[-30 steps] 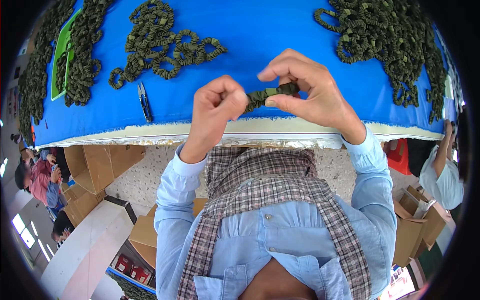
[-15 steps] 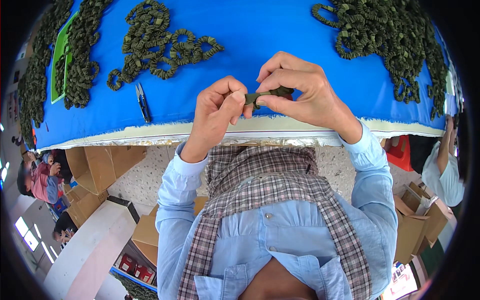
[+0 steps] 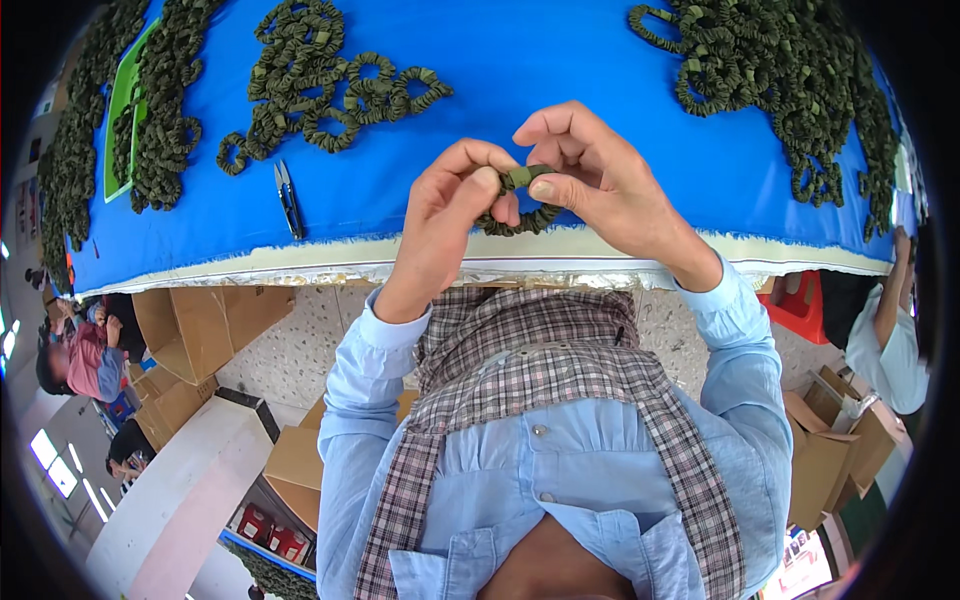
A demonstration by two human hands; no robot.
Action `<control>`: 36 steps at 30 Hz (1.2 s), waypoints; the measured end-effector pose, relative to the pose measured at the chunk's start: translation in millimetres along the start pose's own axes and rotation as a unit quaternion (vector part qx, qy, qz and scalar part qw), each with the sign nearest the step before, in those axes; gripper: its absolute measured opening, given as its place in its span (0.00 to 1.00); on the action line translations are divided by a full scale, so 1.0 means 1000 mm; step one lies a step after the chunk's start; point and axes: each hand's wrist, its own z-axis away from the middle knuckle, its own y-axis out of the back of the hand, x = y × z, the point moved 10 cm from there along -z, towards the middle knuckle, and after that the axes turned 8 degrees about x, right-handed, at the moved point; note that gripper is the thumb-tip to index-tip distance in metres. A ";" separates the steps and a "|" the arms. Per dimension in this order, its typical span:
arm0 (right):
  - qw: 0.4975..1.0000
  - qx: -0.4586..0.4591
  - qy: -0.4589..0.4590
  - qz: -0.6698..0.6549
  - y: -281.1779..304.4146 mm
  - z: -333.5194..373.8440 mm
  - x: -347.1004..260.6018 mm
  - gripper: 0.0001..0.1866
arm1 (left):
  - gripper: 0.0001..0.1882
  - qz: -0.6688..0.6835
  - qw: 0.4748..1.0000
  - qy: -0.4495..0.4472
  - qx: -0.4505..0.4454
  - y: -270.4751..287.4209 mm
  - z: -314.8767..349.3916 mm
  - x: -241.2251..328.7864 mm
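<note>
A dark green fabric scrunchie (image 3: pixel 520 222) is held up over the near edge of the blue-covered table (image 3: pixel 480 80). My left hand (image 3: pixel 452 205) pinches its upper left side between thumb and fingers, beside a smoother flat band in the ruffled ring. On the opposite side, my right hand (image 3: pixel 612 190) pinches it with the thumb in front; part of the grip is hidden. The scrunchie's lower loop hangs between the hands. A small pile of similar scrunchies (image 3: pixel 300 95) lies beyond my left hand, and black-handled thread snips (image 3: pixel 288 202) rest nearer the edge.
A bigger heap of scrunchies (image 3: pixel 770 80) covers the far right of the table. More lie at the far left around a bright green tray (image 3: pixel 112 170). Cardboard boxes (image 3: pixel 205 325) stand below the table at left. Other people sit at both sides.
The scrunchie has turned and opened from a bunched strip into a hanging ring, its flat band now at the top. My left hand has shifted slightly right and up.
</note>
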 end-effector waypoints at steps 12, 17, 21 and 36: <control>0.998 0.018 0.032 -0.055 -0.008 -0.001 -0.004 0.18 | 0.10 -0.064 0.994 -0.076 0.035 0.008 0.002 0.013; 0.976 0.065 0.184 0.093 -0.005 0.003 -0.024 0.13 | 0.09 -0.047 0.996 -0.078 0.000 0.007 0.004 0.006; 0.969 0.060 0.205 0.124 -0.003 0.004 -0.026 0.09 | 0.10 -0.030 0.996 -0.080 -0.010 0.003 0.008 0.009; 0.973 0.021 0.194 0.120 -0.005 0.001 -0.020 0.09 | 0.10 0.041 0.999 -0.024 0.016 0.002 0.004 -0.002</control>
